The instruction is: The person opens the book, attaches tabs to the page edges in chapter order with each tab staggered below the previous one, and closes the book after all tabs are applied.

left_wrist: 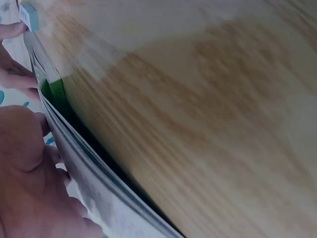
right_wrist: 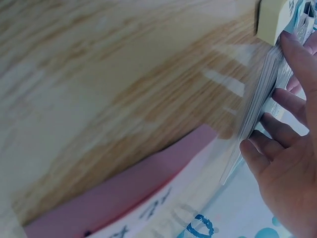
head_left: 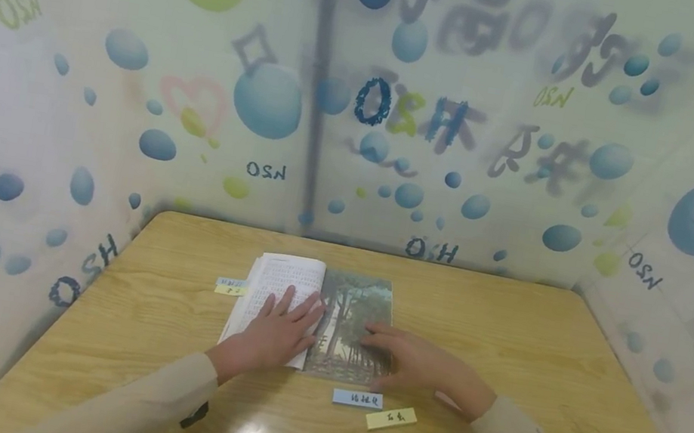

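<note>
An open book lies on the table, with a printed text page on the left and a tree picture on the right. My left hand rests on the text page with its fingers spread. On the picture's right side lies my right hand, its fingers loosely bent over the book's edge. In the right wrist view its fingertips touch the book's side, and the thumb is near a yellow paper slip. The left wrist view shows the left palm beside the book's page edges.
Below the book lie a blue slip and a yellow slip, both with handwriting. Blue and yellow tabs stick out at its left. A pink slip lies near the right wrist. Patterned walls enclose the wooden table.
</note>
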`<state>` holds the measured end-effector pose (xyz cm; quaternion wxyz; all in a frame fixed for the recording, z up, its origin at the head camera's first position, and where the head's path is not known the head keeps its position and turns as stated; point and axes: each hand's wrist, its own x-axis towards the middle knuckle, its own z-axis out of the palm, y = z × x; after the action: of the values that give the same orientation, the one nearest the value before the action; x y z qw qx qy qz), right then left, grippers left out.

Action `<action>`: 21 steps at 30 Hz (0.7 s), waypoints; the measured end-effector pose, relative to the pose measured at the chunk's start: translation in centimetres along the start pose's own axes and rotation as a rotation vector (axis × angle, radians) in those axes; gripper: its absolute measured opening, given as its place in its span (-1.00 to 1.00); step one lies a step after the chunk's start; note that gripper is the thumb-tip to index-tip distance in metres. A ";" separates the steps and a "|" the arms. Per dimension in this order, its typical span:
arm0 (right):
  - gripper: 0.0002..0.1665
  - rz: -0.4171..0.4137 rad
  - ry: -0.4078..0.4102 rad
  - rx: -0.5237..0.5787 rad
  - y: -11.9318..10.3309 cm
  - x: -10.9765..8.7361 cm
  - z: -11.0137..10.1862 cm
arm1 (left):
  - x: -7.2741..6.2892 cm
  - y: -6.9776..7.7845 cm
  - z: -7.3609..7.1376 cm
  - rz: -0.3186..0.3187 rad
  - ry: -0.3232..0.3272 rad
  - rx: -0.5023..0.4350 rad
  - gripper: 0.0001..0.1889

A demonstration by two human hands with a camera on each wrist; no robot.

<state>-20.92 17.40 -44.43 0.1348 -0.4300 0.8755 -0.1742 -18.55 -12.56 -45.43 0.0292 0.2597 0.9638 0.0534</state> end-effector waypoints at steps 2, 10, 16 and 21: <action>-0.12 -0.002 0.000 -0.006 0.0 0.0 0.0 | -0.1 -0.1 0.0 -0.021 -0.022 -0.019 -0.41; -0.14 -0.006 -0.008 -0.036 -0.1 -0.1 0.0 | 0.0 -0.4 -0.1 -0.022 -0.031 -0.043 -0.40; -0.13 -0.017 -0.027 -0.049 0.3 0.1 -0.2 | 1.0 -0.1 0.1 -0.035 -0.040 -0.035 -0.40; -0.11 -0.040 -0.045 -0.047 0.4 0.3 -0.6 | 1.5 -0.1 0.6 -0.042 -0.059 -0.027 -0.37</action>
<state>-21.61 17.49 -44.03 0.1409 -0.4542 0.8674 -0.1466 -19.82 -11.84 -46.08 0.0621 0.2404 0.9669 0.0583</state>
